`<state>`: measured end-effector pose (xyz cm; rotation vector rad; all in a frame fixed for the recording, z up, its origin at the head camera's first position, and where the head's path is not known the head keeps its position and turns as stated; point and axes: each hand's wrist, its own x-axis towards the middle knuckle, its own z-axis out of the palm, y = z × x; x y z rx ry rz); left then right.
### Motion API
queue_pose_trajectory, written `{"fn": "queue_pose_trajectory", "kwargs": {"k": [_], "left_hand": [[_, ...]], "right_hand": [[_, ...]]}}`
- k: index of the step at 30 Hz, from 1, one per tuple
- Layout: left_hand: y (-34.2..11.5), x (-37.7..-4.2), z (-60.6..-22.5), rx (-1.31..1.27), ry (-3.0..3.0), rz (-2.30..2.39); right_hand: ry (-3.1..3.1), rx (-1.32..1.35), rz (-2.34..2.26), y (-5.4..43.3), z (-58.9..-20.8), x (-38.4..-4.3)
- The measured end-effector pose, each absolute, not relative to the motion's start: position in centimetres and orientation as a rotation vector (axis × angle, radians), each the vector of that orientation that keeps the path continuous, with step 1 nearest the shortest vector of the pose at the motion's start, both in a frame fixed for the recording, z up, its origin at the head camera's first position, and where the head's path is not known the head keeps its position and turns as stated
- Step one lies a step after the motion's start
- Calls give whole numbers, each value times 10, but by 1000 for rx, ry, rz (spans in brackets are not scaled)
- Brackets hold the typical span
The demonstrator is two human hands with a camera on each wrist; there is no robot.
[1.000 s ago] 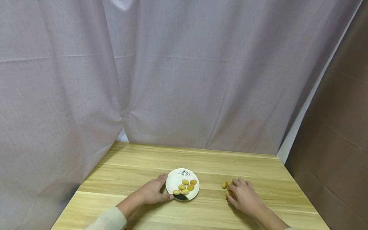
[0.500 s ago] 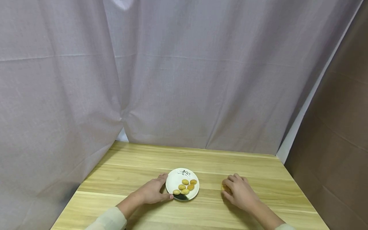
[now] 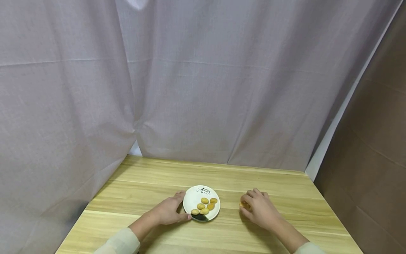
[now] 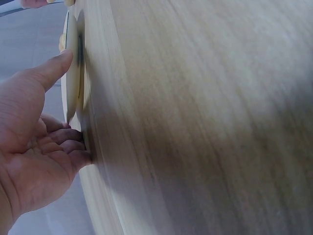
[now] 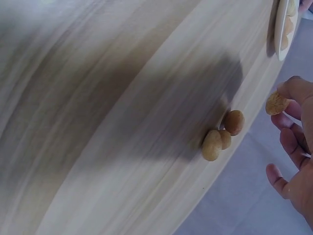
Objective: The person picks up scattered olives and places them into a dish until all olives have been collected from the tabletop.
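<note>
A small round white plate with a dark front edge and a floral print sits mid-table, bearing several yellow oval pieces like dried fruit. My left hand holds the plate's left side, thumb at the near rim and fingers farther back. To the right of the plate, my right hand pinches a wrinkled yellow oval piece between thumb and fingertips, above the table. In the right wrist view, several loose oval pieces lie on the wood beneath; the hand hides most of these from the head view.
The light wooden table runs back to a grey curtain. A brown curtain hangs along the right side.
My right hand has drawn leftward and slightly back from where it reached over the loose pieces, now with one between its fingertips. The left hand and plate have stayed put.
</note>
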<state>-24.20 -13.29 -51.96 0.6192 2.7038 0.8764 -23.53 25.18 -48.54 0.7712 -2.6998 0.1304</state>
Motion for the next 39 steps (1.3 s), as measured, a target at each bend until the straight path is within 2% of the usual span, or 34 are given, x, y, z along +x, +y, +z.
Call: {"fn": "queue_pose_trajectory", "kwargs": {"k": [39], "left_hand": [[-134, -241, -518, 636, 2706, 905]], "right_hand": [[-2560, 879, 121, 216, -482, -245]]}}
